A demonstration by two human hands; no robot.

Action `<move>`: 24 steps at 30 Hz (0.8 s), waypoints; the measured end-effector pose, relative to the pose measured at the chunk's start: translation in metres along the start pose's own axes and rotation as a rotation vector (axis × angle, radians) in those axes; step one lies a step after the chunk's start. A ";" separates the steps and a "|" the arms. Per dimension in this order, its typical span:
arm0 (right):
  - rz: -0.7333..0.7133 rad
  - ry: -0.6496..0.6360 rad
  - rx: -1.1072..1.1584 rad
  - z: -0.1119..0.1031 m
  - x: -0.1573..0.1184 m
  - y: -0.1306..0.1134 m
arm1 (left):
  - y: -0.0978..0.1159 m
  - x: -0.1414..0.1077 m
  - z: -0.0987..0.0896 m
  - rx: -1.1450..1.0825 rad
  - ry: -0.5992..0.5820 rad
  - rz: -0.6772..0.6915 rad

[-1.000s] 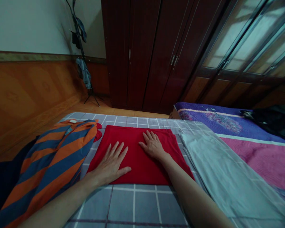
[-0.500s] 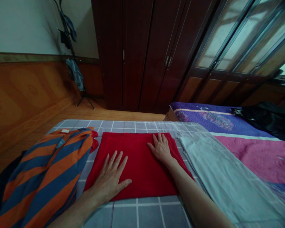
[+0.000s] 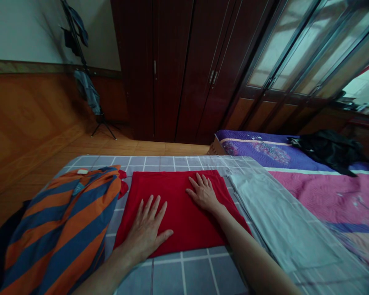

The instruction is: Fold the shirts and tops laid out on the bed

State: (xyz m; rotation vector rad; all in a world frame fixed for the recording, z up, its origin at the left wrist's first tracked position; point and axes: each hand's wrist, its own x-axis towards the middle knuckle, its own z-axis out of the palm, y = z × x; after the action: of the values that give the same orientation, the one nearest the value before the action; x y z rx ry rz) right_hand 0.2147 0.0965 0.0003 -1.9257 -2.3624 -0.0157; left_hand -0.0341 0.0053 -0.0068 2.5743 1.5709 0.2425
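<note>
A red folded cloth [image 3: 178,213], which looks like a garment, lies flat in a rough rectangle on a grey checked sheet [image 3: 197,270]. My left hand [image 3: 149,225] rests on its left part, palm down with fingers spread. On the upper right part lies my right hand [image 3: 203,192], also flat, its fingers apart. Neither hand grips anything. To the left is an orange and blue striped garment [image 3: 64,221] with a white tag at its collar. Pale grey-green folded cloth [image 3: 283,221] lies to the right of the red one.
Beyond the sheet stand dark wooden wardrobe doors [image 3: 169,73]. A coat stand [image 3: 87,78] holding clothes is at the far left. Another bed with a purple and pink cover [image 3: 298,184] adjoins on the right, with a black garment [image 3: 329,149] on it.
My right hand has slid slightly left and toward me across the red cloth. My left hand stays almost in place. The camera view has turned a little to the right.
</note>
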 end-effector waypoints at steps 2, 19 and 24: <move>0.040 0.024 0.004 0.000 0.003 0.000 | 0.000 0.000 0.001 -0.004 -0.001 0.001; -0.151 -0.035 0.028 -0.001 -0.001 -0.003 | -0.004 -0.001 0.009 0.041 0.049 0.022; -0.129 -0.045 0.001 -0.004 -0.017 0.020 | -0.007 -0.002 0.013 0.044 0.079 0.040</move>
State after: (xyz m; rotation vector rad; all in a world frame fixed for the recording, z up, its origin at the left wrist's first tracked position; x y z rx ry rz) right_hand 0.2377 0.0836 0.0024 -1.7884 -2.5116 0.0197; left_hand -0.0386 0.0066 -0.0209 2.6630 1.5687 0.3205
